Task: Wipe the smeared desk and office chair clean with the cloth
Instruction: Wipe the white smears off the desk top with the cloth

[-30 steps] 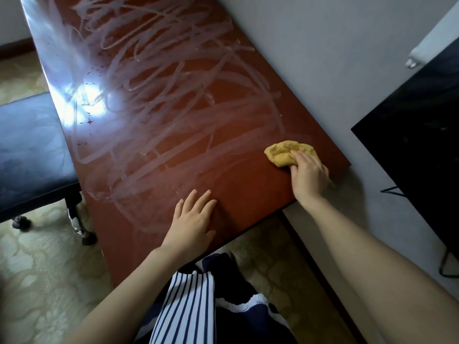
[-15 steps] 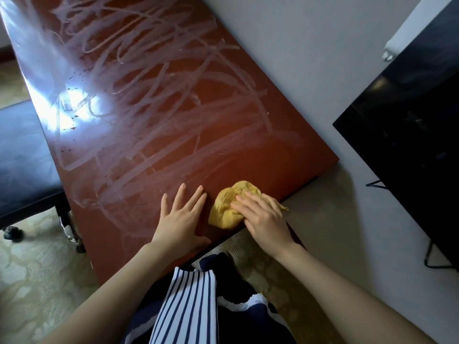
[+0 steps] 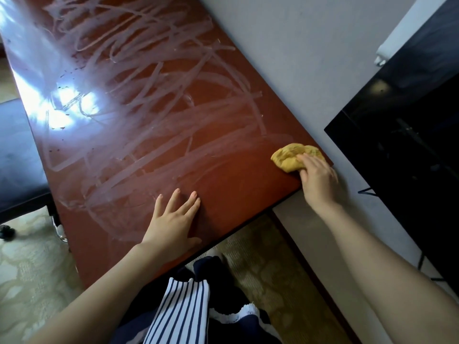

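While the right hand (image 3: pixel 318 177) sits at the table's near right corner, its fingers (image 3: pixel 306 161) lie close together, curved over the back of a bunched yellow cloth (image 3: pixel 289 157) and holding it down on the wood. Thumb is hidden, so how tightly the cloth is gripped is hard to tell. Cloth lies right by the table edge next to the wall, wrist hanging off past the corner.

Left hand (image 3: pixel 173 219) lies flat, palm down, on the near edge of the table (image 3: pixel 231 175), well left of the cloth. Its fingers (image 3: pixel 173 198) are straight and spread slightly apart, holding nothing.

Table top is glossy reddish-brown wood. Whitish looping smears (image 3: pixel 149 108) cover most of it, from the far end down to near the left hand; the strip around the cloth looks darker and less streaked. Bright window glare (image 3: pixel 69 105) shows at left with small dark specks near it.

Office chair (image 3: pixel 17 165), dark seat, stands left of the table, one caster visible on the patterned beige carpet (image 3: pixel 29 274). Grey wall (image 3: pixel 298 58) runs along the table's right side. Black screen (image 3: pixel 409 157) at right. Striped navy-and-white clothing (image 3: pixel 181 311) at the bottom.
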